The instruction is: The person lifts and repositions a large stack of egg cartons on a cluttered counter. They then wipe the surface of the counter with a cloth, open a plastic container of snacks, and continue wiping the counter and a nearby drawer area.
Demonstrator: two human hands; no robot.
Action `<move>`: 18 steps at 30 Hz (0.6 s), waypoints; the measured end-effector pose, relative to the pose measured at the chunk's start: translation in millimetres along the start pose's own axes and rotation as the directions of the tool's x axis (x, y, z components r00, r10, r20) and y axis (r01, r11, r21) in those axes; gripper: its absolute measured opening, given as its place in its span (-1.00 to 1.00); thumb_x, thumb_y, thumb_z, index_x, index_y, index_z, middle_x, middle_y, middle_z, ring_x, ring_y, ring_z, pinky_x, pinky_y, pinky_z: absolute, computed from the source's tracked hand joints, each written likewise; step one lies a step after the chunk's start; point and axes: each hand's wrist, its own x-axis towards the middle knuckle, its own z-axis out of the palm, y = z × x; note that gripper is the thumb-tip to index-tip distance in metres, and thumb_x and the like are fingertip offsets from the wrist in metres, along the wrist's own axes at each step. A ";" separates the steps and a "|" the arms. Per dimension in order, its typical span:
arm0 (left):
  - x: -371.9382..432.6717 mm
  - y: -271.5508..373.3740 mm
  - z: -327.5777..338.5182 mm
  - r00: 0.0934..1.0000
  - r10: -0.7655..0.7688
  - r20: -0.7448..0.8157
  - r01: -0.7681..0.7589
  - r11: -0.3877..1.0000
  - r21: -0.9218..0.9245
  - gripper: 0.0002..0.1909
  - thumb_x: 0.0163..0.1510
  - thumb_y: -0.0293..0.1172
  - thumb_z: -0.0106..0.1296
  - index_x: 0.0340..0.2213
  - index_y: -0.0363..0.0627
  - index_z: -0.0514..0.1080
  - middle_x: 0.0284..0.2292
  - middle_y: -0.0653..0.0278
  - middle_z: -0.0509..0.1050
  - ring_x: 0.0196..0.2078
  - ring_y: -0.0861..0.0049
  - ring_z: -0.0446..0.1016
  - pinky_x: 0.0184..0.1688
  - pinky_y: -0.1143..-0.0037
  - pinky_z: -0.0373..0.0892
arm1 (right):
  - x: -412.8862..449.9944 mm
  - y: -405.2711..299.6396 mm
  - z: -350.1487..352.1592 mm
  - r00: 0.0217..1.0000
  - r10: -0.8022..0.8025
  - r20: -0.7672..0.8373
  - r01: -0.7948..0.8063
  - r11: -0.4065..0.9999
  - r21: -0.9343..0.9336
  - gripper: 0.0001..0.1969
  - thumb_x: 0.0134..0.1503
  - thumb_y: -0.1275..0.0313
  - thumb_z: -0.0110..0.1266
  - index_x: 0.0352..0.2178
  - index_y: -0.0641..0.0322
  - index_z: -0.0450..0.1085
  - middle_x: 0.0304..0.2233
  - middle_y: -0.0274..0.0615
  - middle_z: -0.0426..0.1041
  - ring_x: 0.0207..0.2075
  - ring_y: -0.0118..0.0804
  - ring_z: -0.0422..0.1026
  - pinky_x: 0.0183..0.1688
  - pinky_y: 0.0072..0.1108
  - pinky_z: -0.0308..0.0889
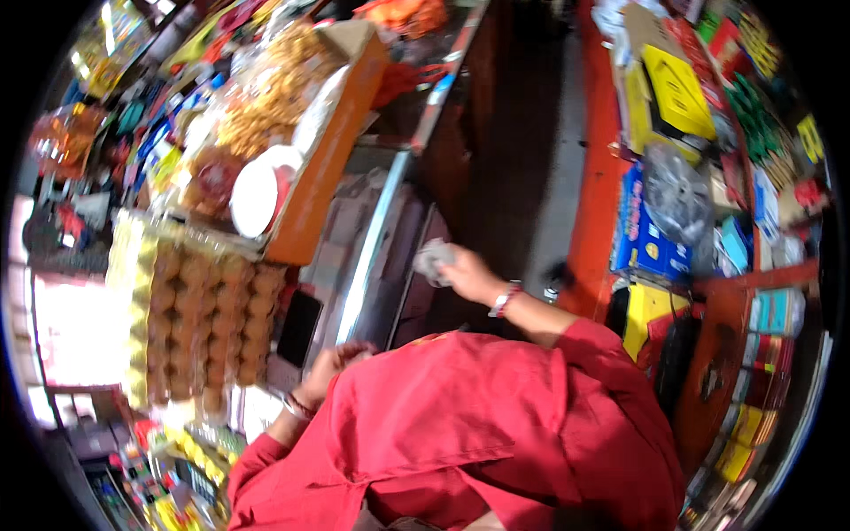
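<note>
My right hand (470,273) is closed around a crumpled greyish-white cloth (435,261), held out beside the front of the counter. My left hand (335,369) rests at the near end of the counter's shiny metal edge (372,255). Its fingers look curled, and the red shirt partly hides them, so I cannot tell whether they grip anything. A black smartphone (299,329) lies on the counter just beyond the left hand. Left of the phone rises a stack of egg trays (206,318) filled with brown eggs.
An orange-sided cardboard box (325,179) on the counter holds bagged yellow snacks (265,99) and a white round lid (254,199). Along the right runs a red shelf (594,179) with a blue box (654,242) and a yellow carton (677,93). A dark narrow aisle (514,133) lies between.
</note>
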 end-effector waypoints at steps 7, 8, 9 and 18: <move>-7.3 17.1 -36.5 0.670 0.644 -0.368 0.051 0.455 0.889 -0.26 0.02 -0.40 0.23 0.20 -0.21 0.19 0.15 -0.11 0.29 0.19 -0.05 0.29 0.24 0.20 0.24 | -83.3 40.8 -81.2 0.958 0.271 -0.098 -0.252 0.953 0.167 -0.79 0.24 0.33 0.17 -0.26 0.30 0.47 -0.34 -0.36 0.54 -0.34 -0.53 0.47 -0.21 -0.57 0.41; -10.9 6.4 -39.0 0.656 0.647 -0.389 0.122 0.418 0.900 -0.21 0.03 -0.36 0.24 0.23 -0.22 0.14 0.18 -0.12 0.24 0.21 -0.06 0.26 0.25 0.19 0.21 | -90.0 39.0 -82.0 0.956 0.276 -0.099 -0.269 0.960 0.080 -0.78 0.23 0.31 0.19 -0.30 0.29 0.47 -0.37 -0.36 0.54 -0.36 -0.54 0.47 -0.23 -0.58 0.41; -11.9 -2.9 -41.7 0.643 0.651 -0.404 0.187 0.378 0.907 -0.16 0.03 -0.32 0.25 0.26 -0.23 0.09 0.21 -0.14 0.20 0.23 -0.08 0.23 0.27 0.18 0.19 | -94.7 28.7 -82.5 0.954 0.277 -0.113 -0.280 0.960 -0.007 -0.77 0.22 0.29 0.21 -0.33 0.27 0.47 -0.40 -0.36 0.54 -0.37 -0.55 0.46 -0.26 -0.59 0.41; -5.9 -16.7 -57.1 0.628 0.563 -0.538 0.285 0.477 0.832 -0.09 0.03 -0.09 0.26 0.27 -0.19 0.07 0.19 -0.20 0.19 0.23 -0.10 0.19 0.26 0.14 0.16 | -60.2 -34.0 -22.8 0.942 0.075 0.326 0.017 0.962 -0.271 -0.66 0.04 0.39 0.26 -0.11 0.21 0.52 -0.26 -0.16 0.57 -0.25 -0.30 0.55 -0.15 -0.48 0.45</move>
